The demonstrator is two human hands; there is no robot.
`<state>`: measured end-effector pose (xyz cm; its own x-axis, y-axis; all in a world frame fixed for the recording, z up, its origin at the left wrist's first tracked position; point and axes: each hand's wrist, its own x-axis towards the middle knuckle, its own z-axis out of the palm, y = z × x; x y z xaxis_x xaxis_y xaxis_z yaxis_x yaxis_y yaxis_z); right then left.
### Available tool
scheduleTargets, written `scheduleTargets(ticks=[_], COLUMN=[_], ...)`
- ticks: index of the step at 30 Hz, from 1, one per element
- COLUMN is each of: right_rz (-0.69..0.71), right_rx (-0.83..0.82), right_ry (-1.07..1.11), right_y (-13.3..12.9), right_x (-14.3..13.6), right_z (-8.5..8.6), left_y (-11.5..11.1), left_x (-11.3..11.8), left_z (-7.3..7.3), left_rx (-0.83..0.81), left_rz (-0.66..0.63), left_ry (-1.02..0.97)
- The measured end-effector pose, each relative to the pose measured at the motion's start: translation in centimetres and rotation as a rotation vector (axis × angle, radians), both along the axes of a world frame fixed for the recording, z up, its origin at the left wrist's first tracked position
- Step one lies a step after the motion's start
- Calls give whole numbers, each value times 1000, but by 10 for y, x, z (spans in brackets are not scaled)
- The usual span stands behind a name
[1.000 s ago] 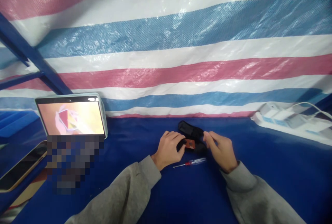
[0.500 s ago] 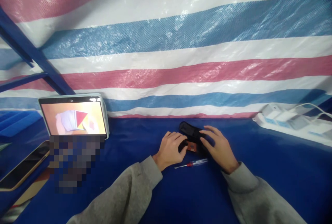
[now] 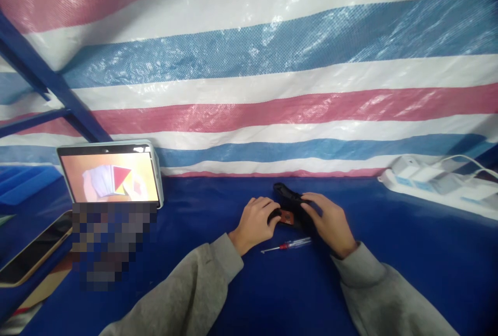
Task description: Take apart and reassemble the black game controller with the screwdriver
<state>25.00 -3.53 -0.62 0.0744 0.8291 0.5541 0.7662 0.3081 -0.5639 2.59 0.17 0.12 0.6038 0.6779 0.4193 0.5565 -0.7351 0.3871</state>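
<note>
My left hand (image 3: 257,222) curls its thumb and fingers round the left end of a dark piece that carries an orange circuit board (image 3: 287,217). Much of that piece is hidden by the fingers. In my right hand (image 3: 330,220) is a curved black plastic shell (image 3: 287,195), gripped at its right end and tilted up behind the board. Whether shell and board touch, I cannot tell. A small screwdriver (image 3: 291,244) with a red and clear handle lies just below both hands, its tip toward the left.
A tablet (image 3: 112,175) showing a picture stands at the left, with a blurred-out patch below it. Beside it lies a phone (image 3: 37,248). A white power strip (image 3: 443,185) with plugs and cables sits at the right. Behind the blue table (image 3: 264,294) hangs a striped sheet (image 3: 249,118).
My right hand has closed from a looser spread onto the black shell. The shell has shifted slightly right and tipped up. My left hand and the screwdriver have hardly moved.
</note>
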Motion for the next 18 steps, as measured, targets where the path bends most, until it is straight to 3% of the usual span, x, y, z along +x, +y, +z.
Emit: scheduleTargets(ticks=[8, 12, 15, 18], right_rz=[-176, -53, 29, 21], right_rx=[54, -39, -123, -165], right_ry=[211, 412, 495, 498], right_y=[-9, -10, -10, -9], right_x=[-4, -7, -8, -7], right_z=[19, 27, 31, 32], left_y=[-1, -2, -1, 0], left_x=[-1, -4, -5, -6], left_z=[4, 5, 3, 2], left_rx=[-28, -15, -31, -31], left_rz=[16, 104, 46, 10], left_ry=[-96, -221, -243, -246])
